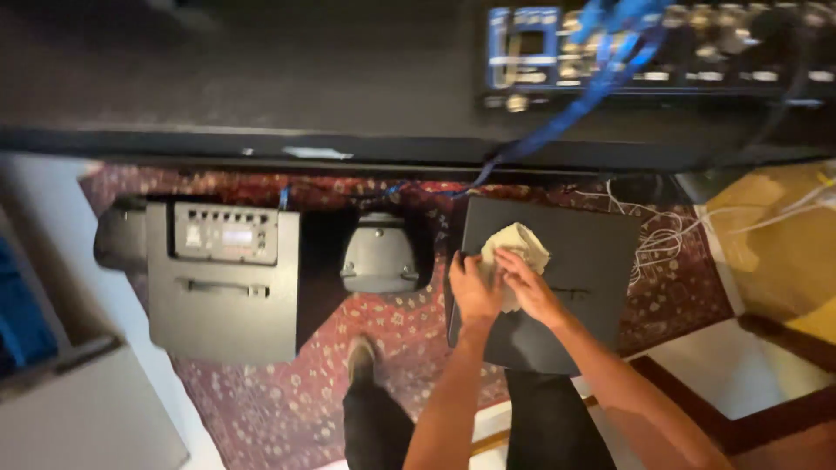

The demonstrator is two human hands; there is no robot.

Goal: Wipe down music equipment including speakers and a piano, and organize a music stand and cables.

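Both hands meet on a crumpled pale cream cloth (515, 250) lying on the flat top of a black box-shaped speaker cabinet (592, 252) just right of centre. The left hand (473, 290) has its fingers curled onto the cloth's lower left edge; the right hand (529, 287) presses on it from the right, fingers together. At nine o'clock stands a black amplifier (222, 292) with a grey control panel, on a dark red patterned rug (261, 400).

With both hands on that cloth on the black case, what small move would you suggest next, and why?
Probably slide the pale cloth toward the far right of the black case: both the left hand and right hand press it near the left edge, and the rest is uncovered.
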